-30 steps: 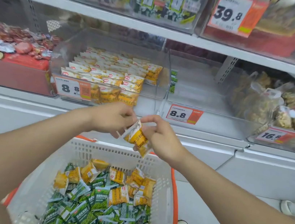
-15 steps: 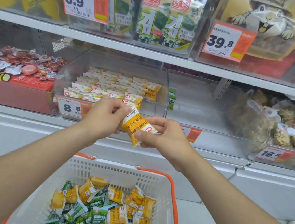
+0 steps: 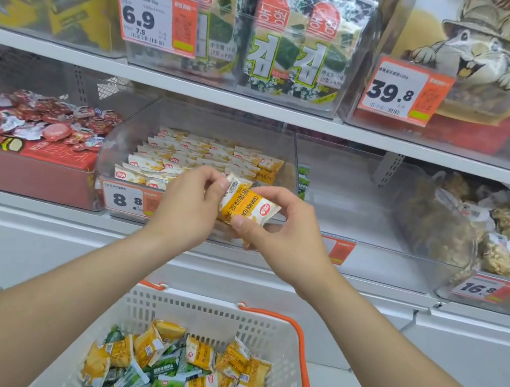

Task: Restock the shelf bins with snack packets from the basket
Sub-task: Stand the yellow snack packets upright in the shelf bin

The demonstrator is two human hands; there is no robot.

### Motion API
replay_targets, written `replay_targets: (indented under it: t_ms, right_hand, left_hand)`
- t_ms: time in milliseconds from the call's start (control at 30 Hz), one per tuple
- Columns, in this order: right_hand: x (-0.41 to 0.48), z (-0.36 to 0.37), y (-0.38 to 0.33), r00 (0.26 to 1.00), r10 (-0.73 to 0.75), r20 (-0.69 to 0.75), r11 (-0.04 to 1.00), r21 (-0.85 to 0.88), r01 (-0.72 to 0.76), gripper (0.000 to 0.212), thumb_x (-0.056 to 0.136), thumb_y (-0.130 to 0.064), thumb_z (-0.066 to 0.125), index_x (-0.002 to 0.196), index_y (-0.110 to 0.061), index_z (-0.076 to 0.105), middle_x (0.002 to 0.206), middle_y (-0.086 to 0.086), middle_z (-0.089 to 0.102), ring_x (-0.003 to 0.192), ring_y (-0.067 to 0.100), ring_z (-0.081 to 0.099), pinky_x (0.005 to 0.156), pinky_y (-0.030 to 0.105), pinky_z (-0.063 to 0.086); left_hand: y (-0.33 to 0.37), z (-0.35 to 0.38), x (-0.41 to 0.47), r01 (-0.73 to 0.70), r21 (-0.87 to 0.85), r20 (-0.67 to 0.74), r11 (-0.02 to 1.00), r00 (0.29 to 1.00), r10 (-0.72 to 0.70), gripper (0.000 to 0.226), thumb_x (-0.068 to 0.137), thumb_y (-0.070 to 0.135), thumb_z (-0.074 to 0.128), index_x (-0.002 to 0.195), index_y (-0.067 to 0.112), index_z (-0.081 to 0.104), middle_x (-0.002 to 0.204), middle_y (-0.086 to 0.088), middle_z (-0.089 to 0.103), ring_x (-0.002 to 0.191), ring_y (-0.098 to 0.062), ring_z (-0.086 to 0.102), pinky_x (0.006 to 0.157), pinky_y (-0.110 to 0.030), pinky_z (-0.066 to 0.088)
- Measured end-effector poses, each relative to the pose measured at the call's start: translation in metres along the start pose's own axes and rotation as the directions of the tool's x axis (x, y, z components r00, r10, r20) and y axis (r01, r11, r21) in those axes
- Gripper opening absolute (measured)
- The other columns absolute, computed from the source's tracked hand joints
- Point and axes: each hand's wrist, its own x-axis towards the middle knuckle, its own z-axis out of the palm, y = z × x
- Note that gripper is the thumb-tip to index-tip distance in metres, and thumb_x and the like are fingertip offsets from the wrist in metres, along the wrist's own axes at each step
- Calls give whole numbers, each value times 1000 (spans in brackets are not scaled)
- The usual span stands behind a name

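Head view, hands (image 3: 186,206) (image 3: 283,240) pinching yellow packet (image 3: 238,206), lying crosswise; logo end right

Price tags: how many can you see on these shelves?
5. Above: 6.9 tag, 39.8 tag. Below: 8.8 tag, orange tag partly behind the right hand, 16.8 tag. More may be hidden.

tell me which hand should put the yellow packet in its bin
Right, probably: the right hand grips the packet round its body, the left hand only pinches its top end, and the bin lies just behind.
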Motion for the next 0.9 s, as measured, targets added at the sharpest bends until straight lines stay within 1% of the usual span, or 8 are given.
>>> replay_targets:
  t_ms: [67, 167, 367, 467, 533, 667, 800, 900]
  right_hand:
    - [10, 2, 0, 995, -87, -57, 993, -90, 81, 39, 82, -11, 82, 112, -29, 66, 94, -1, 75, 80, 23, 75, 72, 49, 63]
    - [32, -7, 1, 958, -208, -200, 914, -387, 117, 40, 80, -12, 70, 112, -32, 57, 88, -5, 72, 87, 23, 67, 79, 41, 54]
    - [88, -11, 2, 951, -307, -47, 385, -919, 79, 42, 87, -13, 60, 126, -20, 47, 96, 8, 70, 96, 38, 59, 75, 41, 35]
    - [118, -1, -6, 979, -202, 41, 148, -986, 72, 59, 85, -16, 64, 140, -17, 42, 100, 12, 70, 103, 39, 62, 89, 45, 38]
    - [140, 5, -8, 993, -52, 102, 70, -992, 106, 51, 87, -18, 65, 135, -19, 48, 110, 11, 69, 110, 36, 64, 107, 50, 34]
    - [177, 10, -1, 983, 140, 118, -68, -989, 128, 43, 89, -17, 63, 131, -22, 54, 120, 4, 64, 119, 30, 59, 113, 52, 30]
    - [198, 14, 12, 982, 173, 71, -155, -983, 98, 38, 94, -7, 56, 129, -23, 58, 89, -5, 57, 116, 25, 60, 119, 50, 22]
    - [213, 16, 20, 995, 93, 44, -162, -985, 59, 44, 95, -3, 52, 135, -21, 57, 123, 1, 65, 127, 28, 56, 121, 46, 19]
  left_hand:
    - [2, 0, 5, -97, 71, -5, 993, 995, 97, 15, 107, 28, 55, 97, 23, 64, 89, 4, 70, 76, -18, 71, 68, -43, 61]
    - [-5, -3, 13, -257, 323, 22, 911, 964, 264, 17, 107, 27, 51, 120, 20, 58, 110, 2, 65, 98, -20, 62, 86, -44, 51]
    - [-24, -10, 29, -424, 645, 386, 636, 899, 208, 39, 110, 42, 33, 145, 25, 38, 150, 0, 48, 139, -26, 45, 106, -48, 35]
    - [-36, -13, 36, -453, 660, 511, 599, 856, 85, 54, 111, 49, 16, 158, 25, 25, 172, 1, 18, 159, -22, 14, 125, -51, 19]
    - [-38, -14, 40, -463, 648, 549, 605, 834, 50, 57, 110, 51, 11, 160, 27, 21, 175, 1, 10, 160, -21, 11, 127, -52, 15]
    - [-37, -16, 44, -517, 634, 592, 576, 803, 69, 50, 109, 51, 11, 151, 34, 32, 172, 6, 17, 156, -21, 23, 125, -58, 17]
    - [-38, -17, 45, -535, 616, 613, 578, 786, 74, 47, 110, 51, 10, 146, 38, 36, 165, 12, 28, 152, -18, 29, 122, -57, 20]
    - [-40, -17, 46, -538, 602, 615, 590, 784, 87, 57, 105, 55, 0, 145, 40, 37, 168, 13, 25, 154, -18, 28, 120, -54, 25]
